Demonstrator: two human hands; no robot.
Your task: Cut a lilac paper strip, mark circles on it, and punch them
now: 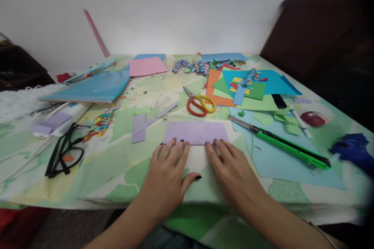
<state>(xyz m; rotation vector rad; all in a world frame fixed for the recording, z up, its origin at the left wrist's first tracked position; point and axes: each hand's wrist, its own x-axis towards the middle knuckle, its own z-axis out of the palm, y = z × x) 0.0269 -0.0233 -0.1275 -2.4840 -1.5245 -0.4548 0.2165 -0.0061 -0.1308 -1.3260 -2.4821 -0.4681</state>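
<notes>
**Left hand (167, 177) and right hand (236, 165) on purple paper (195, 132)**

Palms down, the left hand reaches forward, thumb spread; the right hand slants inward. Both are open, grasping nothing, fingertips on the near edge of the purple paper on the tabletop (108, 171). Left to right lie one pair of glasses (62, 159), one pair of scissors (199, 103), one green cutter (288, 146).

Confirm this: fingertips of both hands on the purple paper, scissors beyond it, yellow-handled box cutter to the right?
Not quite: in the head view, the box cutter has a green handle, not yellow. The rest stands: left hand and right hand have fingertips on the purple paper, scissors beyond it.
</notes>
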